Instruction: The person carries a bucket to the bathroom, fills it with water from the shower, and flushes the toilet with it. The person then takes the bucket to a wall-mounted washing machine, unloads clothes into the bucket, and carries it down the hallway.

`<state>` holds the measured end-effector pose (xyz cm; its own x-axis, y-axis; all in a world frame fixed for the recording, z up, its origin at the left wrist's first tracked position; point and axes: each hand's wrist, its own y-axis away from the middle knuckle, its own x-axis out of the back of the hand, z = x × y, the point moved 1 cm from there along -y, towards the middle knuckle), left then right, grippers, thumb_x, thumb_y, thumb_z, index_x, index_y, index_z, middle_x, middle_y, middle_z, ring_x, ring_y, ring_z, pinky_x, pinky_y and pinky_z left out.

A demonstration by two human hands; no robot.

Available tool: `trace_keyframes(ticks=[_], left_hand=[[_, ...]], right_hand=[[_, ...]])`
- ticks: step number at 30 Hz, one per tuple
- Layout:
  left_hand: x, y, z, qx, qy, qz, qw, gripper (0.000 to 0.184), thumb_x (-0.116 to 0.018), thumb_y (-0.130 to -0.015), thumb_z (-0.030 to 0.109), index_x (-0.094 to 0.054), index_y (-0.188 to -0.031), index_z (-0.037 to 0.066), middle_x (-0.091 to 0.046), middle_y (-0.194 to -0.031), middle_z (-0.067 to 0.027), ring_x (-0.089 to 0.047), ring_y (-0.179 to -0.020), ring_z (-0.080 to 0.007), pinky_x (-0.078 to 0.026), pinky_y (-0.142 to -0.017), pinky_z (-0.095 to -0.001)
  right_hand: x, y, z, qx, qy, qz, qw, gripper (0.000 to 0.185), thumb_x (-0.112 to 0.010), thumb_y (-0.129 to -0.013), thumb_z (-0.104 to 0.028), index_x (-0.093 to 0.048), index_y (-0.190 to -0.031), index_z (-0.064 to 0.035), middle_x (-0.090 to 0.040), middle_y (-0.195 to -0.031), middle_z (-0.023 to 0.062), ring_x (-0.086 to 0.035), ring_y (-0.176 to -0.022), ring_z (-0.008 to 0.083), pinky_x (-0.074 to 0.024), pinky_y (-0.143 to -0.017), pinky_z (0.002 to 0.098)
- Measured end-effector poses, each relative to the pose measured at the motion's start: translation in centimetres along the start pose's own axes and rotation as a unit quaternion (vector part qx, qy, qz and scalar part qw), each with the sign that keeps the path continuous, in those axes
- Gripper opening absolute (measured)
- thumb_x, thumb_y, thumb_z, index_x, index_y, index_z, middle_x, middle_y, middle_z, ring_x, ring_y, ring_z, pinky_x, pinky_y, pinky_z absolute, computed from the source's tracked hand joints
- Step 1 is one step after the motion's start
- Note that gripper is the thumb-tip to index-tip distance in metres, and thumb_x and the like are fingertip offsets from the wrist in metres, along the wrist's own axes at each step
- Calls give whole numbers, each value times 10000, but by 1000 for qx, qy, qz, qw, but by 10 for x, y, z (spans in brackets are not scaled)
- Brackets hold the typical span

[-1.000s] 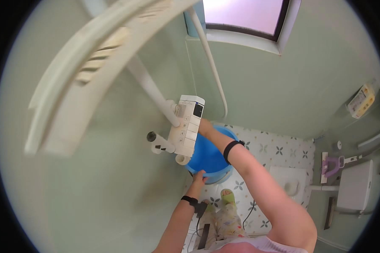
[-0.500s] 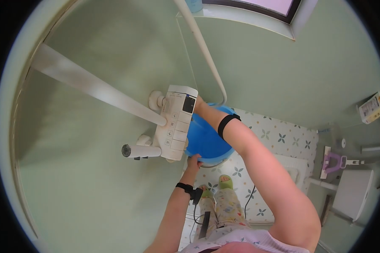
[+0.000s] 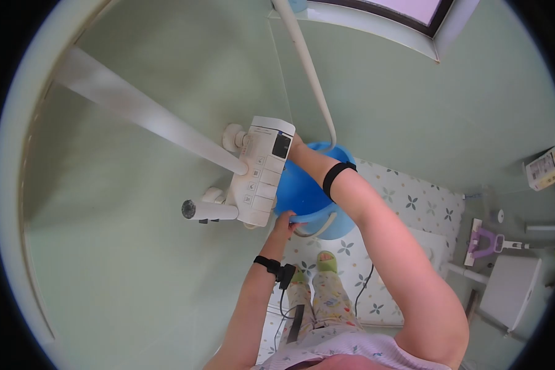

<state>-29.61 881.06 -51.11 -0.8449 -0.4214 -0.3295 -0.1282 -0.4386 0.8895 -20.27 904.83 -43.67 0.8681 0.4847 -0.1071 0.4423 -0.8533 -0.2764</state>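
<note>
A blue bucket (image 3: 336,225) stands tilted below a white shower control unit (image 3: 260,179). Its pale handle (image 3: 322,227) hangs down along the near outer side. My left hand (image 3: 283,223) grips the near rim of the bucket, fingers curled over the edge. On the far side, my right hand (image 3: 296,143) reaches to the bucket behind the control unit, which hides its fingers. The inside of the bucket is deep blue; I cannot make out whether it holds water.
A thick white pipe (image 3: 154,117) runs from the upper left to the unit, and a short white spout (image 3: 211,211) sticks out leftward. A pale shower hose (image 3: 311,68) hangs beside the bucket. At right are a toilet tank (image 3: 510,290) and a purple-framed mop head (image 3: 487,242).
The bucket has tipped, with its near rim raised, so more of its outer wall and handle shows. My left hand has moved up slightly with the rim. The view has shifted a little.
</note>
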Motion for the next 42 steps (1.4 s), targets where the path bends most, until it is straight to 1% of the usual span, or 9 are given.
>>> trace_keyframes(ticks=[7,20,22,25,27,29,32,37,42], left_hand=[[-12,26,15,43,15,-41,998,224,-516,-815,109,-418,-925,-59,-516,-1014,-289,-612,-894,-508,-541,-408,-207],[2,22,11,23,4,-33,999,197,-507,-790,74,-410,-860,-82,-531,-952,-295,-615,-881,-507,-579,-458,-215],[5,22,7,17,2,-37,999,186,-507,-788,71,-410,-845,-76,-530,-952,-295,-611,-888,-511,-579,-461,-211],[11,-1,-10,65,64,-9,996,162,-553,-769,70,-468,-863,-31,-510,-927,-190,-649,-728,-412,-565,-480,-233],[21,-5,-19,39,45,-27,998,146,-559,-765,72,-476,-851,-12,-520,-890,-159,-638,-697,-325,-569,-503,-242],[29,3,-30,36,12,-12,999,128,-565,-761,77,-485,-840,13,-531,-865,-129,-617,-676,-258,-567,-514,-258],[42,18,-62,52,-14,16,998,111,-564,-754,56,-492,-837,38,-540,-857,-103,-589,-671,-222,-573,-576,-309],[80,50,-162,106,-101,-60,987,261,-564,-746,0,-497,-992,57,-541,-924,-86,-577,-776,-198,-564,-671,-350],[-1,73,-204,100,-158,-102,977,433,-582,-732,15,-456,-1145,61,-541,-969,-92,-579,-815,-215,-550,-691,-362]], right_hand=[[6,3,-3,-46,-34,-36,998,427,-409,-950,-348,-427,-1365,-249,-417,-1420,-34,-369,-1317,159,-320,-1074,285],[-9,12,-5,-71,55,52,995,379,-411,-942,-312,-515,-1292,-210,-513,-1336,5,-466,-1238,180,-380,-1023,312],[-27,33,-55,-20,601,-53,797,370,-463,-910,-265,-538,-1267,-203,-539,-1304,20,-490,-1214,194,-407,-996,328],[-39,53,-83,-244,637,-157,714,390,-537,-861,-235,-553,-1250,-202,-552,-1285,36,-497,-1206,212,-422,-976,368],[-22,71,-85,-361,521,-176,753,464,-615,-819,-249,-525,-1272,-198,-519,-1316,82,-472,-1231,248,-404,-982,431],[-19,124,-128,-259,574,35,776,574,-673,-782,-324,-481,-1302,-174,-460,-1358,136,-436,-1257,300,-370,-996,492],[7,234,-137,-379,592,244,668,767,-689,-732,-448,-375,-1372,-164,-447,-1325,174,-449,-1172,336,-422,-893,461],[-11,458,-124,-589,73,380,709,793,-737,-646,-259,-389,-1291,42,-601,-1038,225,-669,-679,269,-535,-468,334],[-8,551,-150,-490,109,574,647,316,-612,-638,-76,-620,-934,34,-655,-727,135,-640,-602,223,-525,-528,324]])
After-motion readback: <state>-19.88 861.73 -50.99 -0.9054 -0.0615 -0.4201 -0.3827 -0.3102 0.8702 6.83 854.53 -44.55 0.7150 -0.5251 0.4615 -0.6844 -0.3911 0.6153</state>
